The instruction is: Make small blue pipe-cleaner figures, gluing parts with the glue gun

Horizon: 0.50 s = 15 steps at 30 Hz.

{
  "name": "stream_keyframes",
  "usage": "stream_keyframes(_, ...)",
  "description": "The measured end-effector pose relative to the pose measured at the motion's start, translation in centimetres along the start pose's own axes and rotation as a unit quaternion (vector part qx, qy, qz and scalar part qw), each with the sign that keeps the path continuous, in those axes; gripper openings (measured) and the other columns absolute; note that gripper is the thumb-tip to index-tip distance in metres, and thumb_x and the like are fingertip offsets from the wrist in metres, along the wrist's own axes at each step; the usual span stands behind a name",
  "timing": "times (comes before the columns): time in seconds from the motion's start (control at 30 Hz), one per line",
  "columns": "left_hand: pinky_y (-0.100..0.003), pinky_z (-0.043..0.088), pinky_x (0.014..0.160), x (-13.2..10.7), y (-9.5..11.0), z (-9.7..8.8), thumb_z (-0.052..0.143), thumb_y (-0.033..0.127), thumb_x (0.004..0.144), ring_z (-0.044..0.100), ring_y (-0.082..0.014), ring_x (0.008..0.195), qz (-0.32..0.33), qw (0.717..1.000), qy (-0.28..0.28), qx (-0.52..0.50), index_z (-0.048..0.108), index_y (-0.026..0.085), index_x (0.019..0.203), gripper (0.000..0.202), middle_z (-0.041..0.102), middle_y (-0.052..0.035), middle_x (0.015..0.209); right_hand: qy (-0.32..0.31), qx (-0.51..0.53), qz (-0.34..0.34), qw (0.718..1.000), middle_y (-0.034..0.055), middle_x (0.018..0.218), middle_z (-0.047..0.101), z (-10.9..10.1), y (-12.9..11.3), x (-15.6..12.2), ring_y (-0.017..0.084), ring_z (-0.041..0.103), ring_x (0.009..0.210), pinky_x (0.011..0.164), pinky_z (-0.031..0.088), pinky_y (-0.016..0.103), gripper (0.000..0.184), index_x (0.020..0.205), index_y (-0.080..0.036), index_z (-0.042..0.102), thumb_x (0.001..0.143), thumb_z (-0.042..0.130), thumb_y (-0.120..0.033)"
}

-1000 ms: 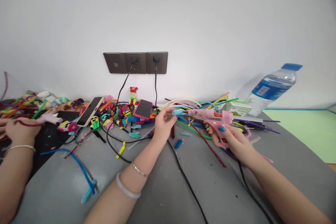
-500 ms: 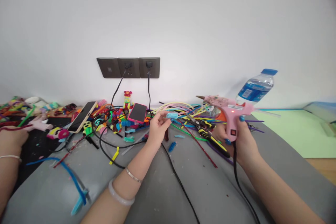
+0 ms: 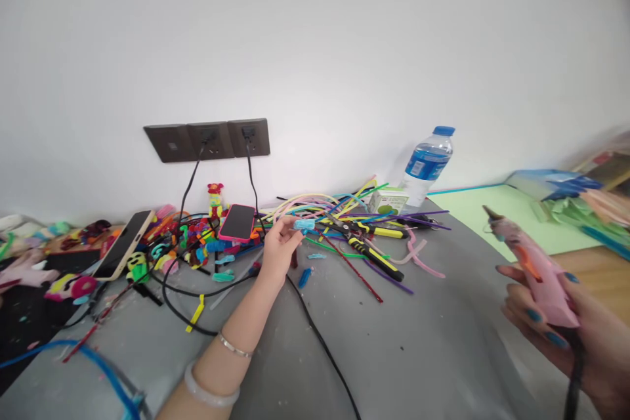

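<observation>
A single head-worn camera looks forward and slightly down, from close by, across a gray table [image 3: 418, 341] toward the far wall [image 3: 315, 46].

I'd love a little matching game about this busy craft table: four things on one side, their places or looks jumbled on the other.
Things:
1. Glue gun
2. Light blue piece
3. Pliers
4. Water bottle

Places or looks:
A. Black and yellow handles, lying on the table
B. Held in the right hand
C. Blue cap, near the wall
D. Held in the left hand

Pairs: 1-B, 2-D, 3-A, 4-C
</observation>
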<state>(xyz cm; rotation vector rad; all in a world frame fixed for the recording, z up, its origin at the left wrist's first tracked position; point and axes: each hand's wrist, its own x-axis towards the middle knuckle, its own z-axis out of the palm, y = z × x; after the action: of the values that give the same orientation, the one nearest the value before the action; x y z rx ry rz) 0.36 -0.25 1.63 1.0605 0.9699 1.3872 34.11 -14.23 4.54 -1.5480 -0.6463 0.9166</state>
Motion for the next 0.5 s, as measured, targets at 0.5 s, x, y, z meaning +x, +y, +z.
stream_keyframes(0.5,-0.021,0.046,0.06,0.3,-0.2,-0.1,0.076,0.027,0.06,0.061,-0.0123,0.073,-0.013,1.0,-0.001,-0.007,0.066,0.019,0.09,0.033,0.068,-0.0014,0.087,-0.051,-0.357,-0.029,0.932,0.0119,0.048,0.056,-3.4,1.6,3.7,0.022,0.049,0.046,0.051,0.04,0.038,0.082,0.041,-0.021,0.054,0.061,0.03,-0.097)
